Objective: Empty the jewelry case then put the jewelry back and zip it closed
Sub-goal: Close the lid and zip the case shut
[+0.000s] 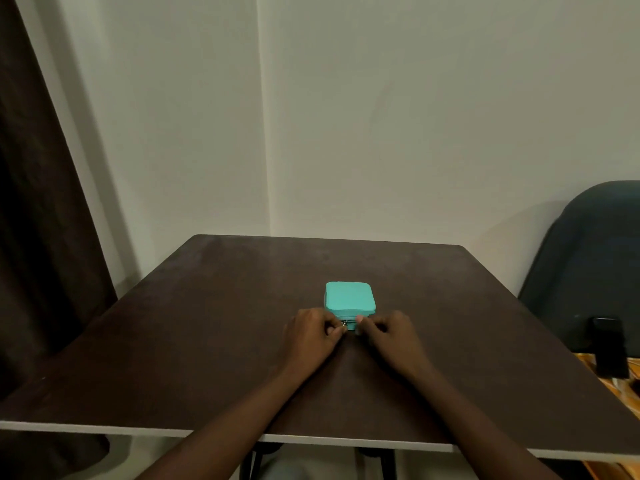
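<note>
Teal jewelry case (349,296) sitting closed at frame centre on dark tabletop (207,341). Left hand (311,336) curling tight, grip pinching metal zipper pull (344,323) at case's near face. Right hand (388,336) curling, fingertips touching case front; firm hold unclear. Count: one case, two hands.

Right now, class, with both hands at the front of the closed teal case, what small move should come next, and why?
Probably draw the small metal zipper pull sideways along the square teal jewelry case. The lid looks shut, the left hand pinches the pull, and the right hand steadies the front edge.
</note>
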